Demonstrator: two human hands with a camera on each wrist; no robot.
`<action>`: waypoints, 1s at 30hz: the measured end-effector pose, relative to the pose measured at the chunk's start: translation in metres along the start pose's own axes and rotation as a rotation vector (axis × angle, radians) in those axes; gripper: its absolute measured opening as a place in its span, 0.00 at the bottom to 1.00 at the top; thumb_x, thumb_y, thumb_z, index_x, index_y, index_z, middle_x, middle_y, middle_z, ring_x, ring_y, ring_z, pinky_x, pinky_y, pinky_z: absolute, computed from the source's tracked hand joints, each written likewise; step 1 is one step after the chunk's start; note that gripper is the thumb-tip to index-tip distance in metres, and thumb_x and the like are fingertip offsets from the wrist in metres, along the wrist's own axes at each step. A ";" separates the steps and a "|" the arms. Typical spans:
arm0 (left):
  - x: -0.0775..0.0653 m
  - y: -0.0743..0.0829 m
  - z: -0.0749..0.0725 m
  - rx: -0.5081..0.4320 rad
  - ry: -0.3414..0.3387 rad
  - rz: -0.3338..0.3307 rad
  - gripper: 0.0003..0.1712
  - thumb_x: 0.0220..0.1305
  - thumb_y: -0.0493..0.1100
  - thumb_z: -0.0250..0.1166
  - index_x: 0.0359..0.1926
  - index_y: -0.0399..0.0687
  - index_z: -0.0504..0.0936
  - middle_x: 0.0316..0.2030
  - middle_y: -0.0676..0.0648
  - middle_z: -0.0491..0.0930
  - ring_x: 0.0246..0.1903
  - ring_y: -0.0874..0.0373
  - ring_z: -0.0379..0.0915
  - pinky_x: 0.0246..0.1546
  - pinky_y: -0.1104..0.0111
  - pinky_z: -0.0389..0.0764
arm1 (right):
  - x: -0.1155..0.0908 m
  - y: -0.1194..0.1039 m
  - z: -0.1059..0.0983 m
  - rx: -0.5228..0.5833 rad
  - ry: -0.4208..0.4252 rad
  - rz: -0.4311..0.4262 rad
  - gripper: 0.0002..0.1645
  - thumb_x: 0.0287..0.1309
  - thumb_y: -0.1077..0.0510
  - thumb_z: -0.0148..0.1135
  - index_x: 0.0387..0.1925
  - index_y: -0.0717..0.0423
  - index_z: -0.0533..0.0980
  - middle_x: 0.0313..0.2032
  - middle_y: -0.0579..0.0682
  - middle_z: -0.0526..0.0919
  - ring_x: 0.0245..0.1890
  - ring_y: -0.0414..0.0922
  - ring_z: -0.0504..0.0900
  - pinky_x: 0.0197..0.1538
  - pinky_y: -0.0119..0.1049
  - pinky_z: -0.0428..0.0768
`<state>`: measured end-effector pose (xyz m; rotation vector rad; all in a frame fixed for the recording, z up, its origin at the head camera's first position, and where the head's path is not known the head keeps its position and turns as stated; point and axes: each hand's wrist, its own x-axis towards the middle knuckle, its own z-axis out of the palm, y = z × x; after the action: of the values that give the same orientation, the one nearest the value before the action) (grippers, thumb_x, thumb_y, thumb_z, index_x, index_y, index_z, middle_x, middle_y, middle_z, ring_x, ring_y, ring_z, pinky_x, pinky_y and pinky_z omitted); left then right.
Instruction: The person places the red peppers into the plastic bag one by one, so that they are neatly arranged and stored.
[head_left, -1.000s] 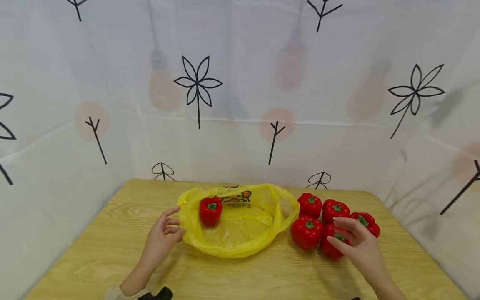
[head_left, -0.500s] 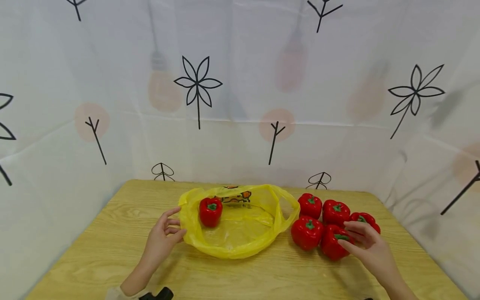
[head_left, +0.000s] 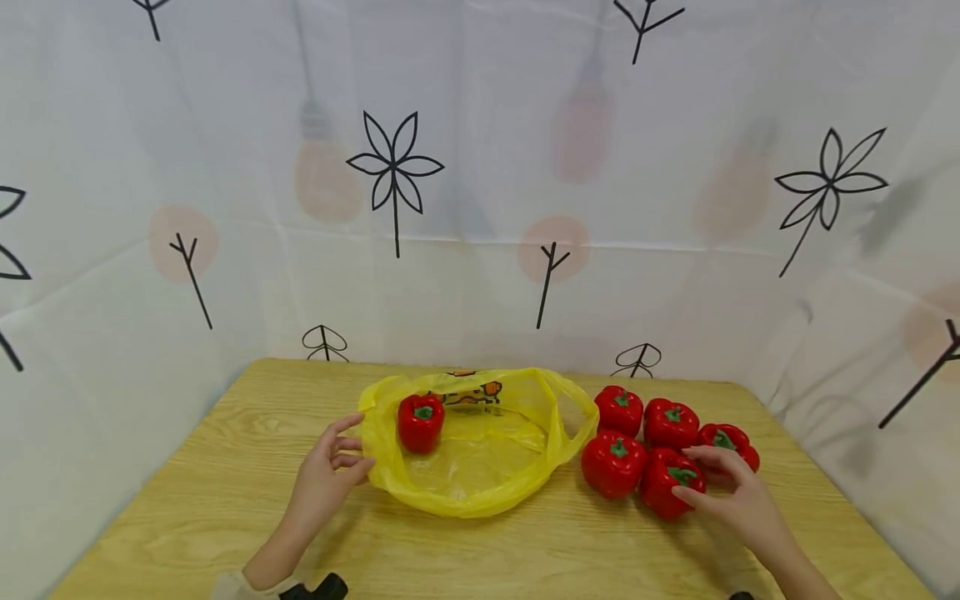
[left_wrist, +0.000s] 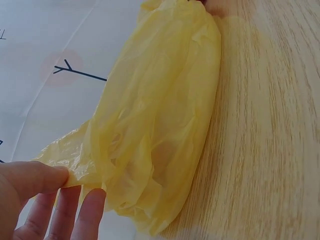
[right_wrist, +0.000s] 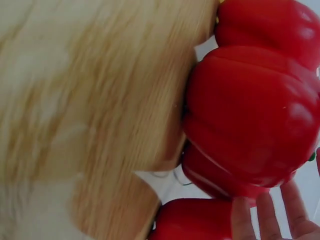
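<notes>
My left hand (head_left: 321, 477) is at the left side of a yellow plastic bag (head_left: 480, 505). In the left wrist view, thumb and fingers pinch a thin fold of the bag (left_wrist: 160, 100). The bag's mouth gapes, and one red bell pepper (head_left: 420, 429) with a green stem is inside at the left. My right hand (head_left: 750, 510) is at the right side of the nearest red bell pepper (head_left: 663, 502), thumb in front and fingers behind. The right wrist view shows this pepper (right_wrist: 250, 110) large, with fairly straight fingertips (right_wrist: 290, 195) close to its side; contact is hard to judge.
Several more red bell peppers cluster right of the bag: one at the front left (head_left: 611, 471), two behind (head_left: 618, 412), and one at the right (head_left: 738, 446), partly behind my right hand. All lie on a wooden table (head_left: 480, 558). A patterned white cloth (head_left: 480, 292) hangs behind.
My right hand has moved right and lower, from above the nearest pepper to its right side. The left hand and bag stay almost where they were.
</notes>
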<state>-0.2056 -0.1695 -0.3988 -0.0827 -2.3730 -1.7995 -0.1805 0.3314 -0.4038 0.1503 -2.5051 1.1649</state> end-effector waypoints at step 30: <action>-0.001 0.001 -0.001 -0.004 0.010 -0.011 0.34 0.55 0.30 0.66 0.62 0.52 0.68 0.42 0.41 0.73 0.36 0.54 0.76 0.31 0.63 0.83 | 0.002 0.004 0.001 -0.050 -0.158 0.161 0.37 0.48 0.52 0.72 0.57 0.64 0.70 0.54 0.62 0.70 0.37 0.38 0.77 0.35 0.29 0.79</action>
<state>-0.2039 -0.1704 -0.3978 -0.0606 -2.3673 -1.8056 -0.1838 0.3332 -0.4060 0.0290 -2.7259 1.1920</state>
